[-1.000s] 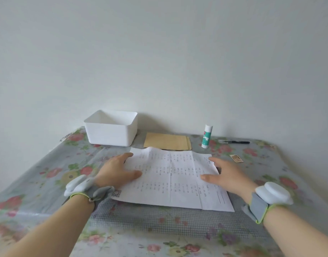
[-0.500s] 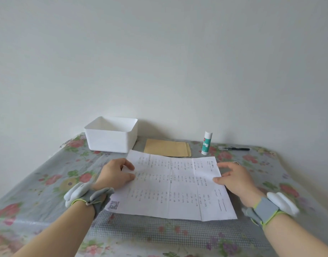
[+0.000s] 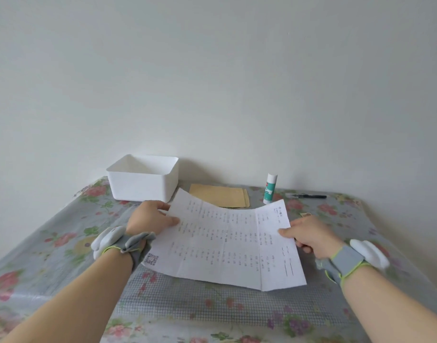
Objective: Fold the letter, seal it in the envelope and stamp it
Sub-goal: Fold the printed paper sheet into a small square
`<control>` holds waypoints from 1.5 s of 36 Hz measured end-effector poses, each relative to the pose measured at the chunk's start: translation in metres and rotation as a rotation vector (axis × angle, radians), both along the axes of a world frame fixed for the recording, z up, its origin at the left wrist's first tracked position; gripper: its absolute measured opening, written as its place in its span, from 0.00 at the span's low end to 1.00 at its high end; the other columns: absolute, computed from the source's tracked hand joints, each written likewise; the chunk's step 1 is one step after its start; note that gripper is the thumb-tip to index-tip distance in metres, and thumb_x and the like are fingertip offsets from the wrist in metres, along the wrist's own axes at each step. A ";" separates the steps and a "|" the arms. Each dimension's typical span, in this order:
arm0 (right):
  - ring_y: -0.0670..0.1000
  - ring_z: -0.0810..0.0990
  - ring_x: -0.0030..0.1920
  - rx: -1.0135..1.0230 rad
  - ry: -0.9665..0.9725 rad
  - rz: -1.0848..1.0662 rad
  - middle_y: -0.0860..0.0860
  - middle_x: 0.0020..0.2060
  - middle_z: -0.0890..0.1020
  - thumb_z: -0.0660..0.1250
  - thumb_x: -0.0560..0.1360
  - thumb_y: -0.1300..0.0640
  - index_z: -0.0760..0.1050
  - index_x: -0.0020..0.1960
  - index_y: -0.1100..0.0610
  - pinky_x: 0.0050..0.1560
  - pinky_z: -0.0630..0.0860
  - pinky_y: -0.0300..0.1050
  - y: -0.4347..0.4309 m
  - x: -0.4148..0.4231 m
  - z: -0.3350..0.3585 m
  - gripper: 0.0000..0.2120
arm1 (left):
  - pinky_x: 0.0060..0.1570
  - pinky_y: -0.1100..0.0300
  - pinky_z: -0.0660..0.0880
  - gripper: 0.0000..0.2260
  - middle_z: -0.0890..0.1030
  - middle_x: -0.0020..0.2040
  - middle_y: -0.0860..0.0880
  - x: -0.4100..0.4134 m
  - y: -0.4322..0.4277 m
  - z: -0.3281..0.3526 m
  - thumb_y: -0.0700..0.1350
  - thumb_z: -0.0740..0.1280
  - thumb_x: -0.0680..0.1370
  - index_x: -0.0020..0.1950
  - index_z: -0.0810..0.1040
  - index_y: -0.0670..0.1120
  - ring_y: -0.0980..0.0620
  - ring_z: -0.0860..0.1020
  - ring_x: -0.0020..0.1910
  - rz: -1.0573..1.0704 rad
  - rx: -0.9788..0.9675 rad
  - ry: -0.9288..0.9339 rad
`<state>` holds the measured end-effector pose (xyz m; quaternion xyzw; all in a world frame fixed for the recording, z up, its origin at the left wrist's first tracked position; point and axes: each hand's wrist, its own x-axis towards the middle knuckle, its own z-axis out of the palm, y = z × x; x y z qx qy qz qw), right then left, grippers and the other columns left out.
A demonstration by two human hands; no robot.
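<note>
The letter (image 3: 225, 241) is a white printed sheet with old fold creases, its far edge raised off the table and its near edge resting on the cloth. My left hand (image 3: 150, 220) pinches its left edge, thumb on top. My right hand (image 3: 309, 236) pinches its right edge, fingers curled under. Behind the sheet lies a tan envelope (image 3: 220, 198), flat on the table. A small brownish stamp (image 3: 305, 214) shows just beyond my right hand. A glue stick (image 3: 270, 188) stands upright to the right of the envelope.
A white plastic box (image 3: 143, 180) stands at the back left by the wall. A black pen (image 3: 307, 196) lies at the back right. The table wears a flowered cloth (image 3: 51, 233) with a grid mat (image 3: 187, 303) near me. The wall is close behind.
Both hands went from lying flat on the letter to pinching its side edges. The far edge of the sheet has risen off the table.
</note>
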<state>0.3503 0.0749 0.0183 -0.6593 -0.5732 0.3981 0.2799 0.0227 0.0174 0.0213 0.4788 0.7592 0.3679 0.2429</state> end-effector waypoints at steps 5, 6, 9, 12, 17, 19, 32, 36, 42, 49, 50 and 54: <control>0.49 0.64 0.21 0.064 -0.045 -0.038 0.55 0.23 0.74 0.73 0.71 0.56 0.81 0.46 0.63 0.18 0.58 0.34 0.006 0.007 0.003 0.10 | 0.41 0.57 0.75 0.07 0.82 0.34 0.46 -0.005 0.004 0.000 0.46 0.73 0.72 0.39 0.79 0.45 0.50 0.77 0.32 0.013 0.002 0.079; 0.49 0.64 0.20 0.063 -0.058 -0.037 0.54 0.21 0.75 0.73 0.71 0.56 0.81 0.45 0.63 0.18 0.58 0.34 0.006 0.008 0.004 0.10 | 0.37 0.60 0.74 0.07 0.81 0.31 0.48 -0.005 0.004 -0.002 0.46 0.71 0.73 0.38 0.78 0.45 0.51 0.77 0.30 0.014 -0.001 0.086; 0.49 0.64 0.18 0.060 -0.093 -0.038 0.52 0.18 0.74 0.72 0.72 0.57 0.81 0.44 0.64 0.18 0.58 0.34 0.005 0.008 0.003 0.09 | 0.33 0.62 0.72 0.08 0.80 0.24 0.51 -0.004 0.007 -0.010 0.47 0.68 0.75 0.40 0.78 0.44 0.55 0.76 0.24 0.035 -0.018 0.049; 0.48 0.67 0.15 0.114 -0.019 -0.103 0.55 0.21 0.76 0.71 0.72 0.60 0.79 0.46 0.64 0.18 0.60 0.33 0.008 0.008 0.000 0.08 | 0.32 0.62 0.72 0.08 0.79 0.21 0.52 -0.003 0.010 -0.013 0.47 0.67 0.76 0.39 0.76 0.45 0.54 0.79 0.24 0.057 0.006 -0.055; 0.53 0.80 0.27 0.228 0.278 -0.161 0.54 0.29 0.78 0.70 0.74 0.60 0.76 0.49 0.62 0.31 0.76 0.45 0.013 0.006 0.009 0.06 | 0.45 0.52 0.79 0.09 0.80 0.22 0.50 -0.001 0.014 0.001 0.43 0.66 0.77 0.39 0.77 0.41 0.46 0.80 0.34 0.048 0.129 -0.216; 0.51 0.82 0.29 0.284 0.334 -0.148 0.51 0.29 0.78 0.68 0.75 0.59 0.76 0.49 0.61 0.36 0.79 0.46 0.014 0.004 0.017 0.06 | 0.41 0.54 0.81 0.09 0.81 0.25 0.47 0.000 0.015 0.009 0.42 0.66 0.78 0.40 0.76 0.40 0.48 0.81 0.30 0.059 0.210 -0.317; 0.54 0.84 0.39 0.537 0.486 -0.150 0.52 0.34 0.81 0.68 0.76 0.57 0.77 0.40 0.57 0.46 0.80 0.47 0.004 0.004 0.046 0.07 | 0.37 0.62 0.81 0.10 0.80 0.37 0.45 0.014 0.014 0.028 0.45 0.66 0.78 0.38 0.74 0.43 0.53 0.81 0.35 0.062 0.537 -0.355; 0.53 0.84 0.39 0.553 0.470 -0.136 0.53 0.36 0.82 0.68 0.76 0.58 0.78 0.39 0.57 0.44 0.81 0.45 0.003 0.008 0.044 0.07 | 0.47 0.53 0.80 0.10 0.80 0.35 0.45 0.011 0.017 0.026 0.45 0.67 0.77 0.37 0.74 0.43 0.49 0.82 0.37 0.071 0.539 -0.381; 0.46 0.84 0.33 0.578 0.486 -0.128 0.53 0.37 0.81 0.67 0.76 0.58 0.77 0.40 0.57 0.38 0.81 0.37 0.005 0.011 0.048 0.07 | 0.47 0.56 0.80 0.11 0.81 0.32 0.47 0.012 0.016 0.033 0.45 0.67 0.77 0.36 0.75 0.43 0.51 0.81 0.34 0.076 0.579 -0.404; 0.50 0.84 0.44 0.477 0.470 -0.107 0.61 0.47 0.83 0.69 0.74 0.50 0.79 0.45 0.68 0.39 0.82 0.42 0.004 0.006 0.048 0.19 | 0.39 0.58 0.82 0.16 0.77 0.38 0.42 0.016 0.014 0.034 0.46 0.71 0.74 0.33 0.68 0.43 0.44 0.80 0.40 0.057 0.558 -0.451; 0.51 0.84 0.45 0.460 0.454 -0.118 0.65 0.49 0.82 0.71 0.73 0.50 0.76 0.48 0.74 0.39 0.83 0.43 0.004 0.006 0.045 0.24 | 0.37 0.59 0.82 0.15 0.76 0.38 0.43 0.017 0.013 0.032 0.45 0.72 0.74 0.34 0.69 0.42 0.44 0.80 0.40 0.064 0.552 -0.416; 0.56 0.82 0.40 0.422 0.297 -0.163 0.60 0.41 0.84 0.75 0.69 0.57 0.80 0.37 0.61 0.46 0.81 0.56 0.002 0.002 0.030 0.07 | 0.37 0.57 0.80 0.12 0.75 0.43 0.44 0.021 0.006 0.021 0.40 0.73 0.71 0.48 0.72 0.41 0.47 0.78 0.36 0.086 0.472 -0.333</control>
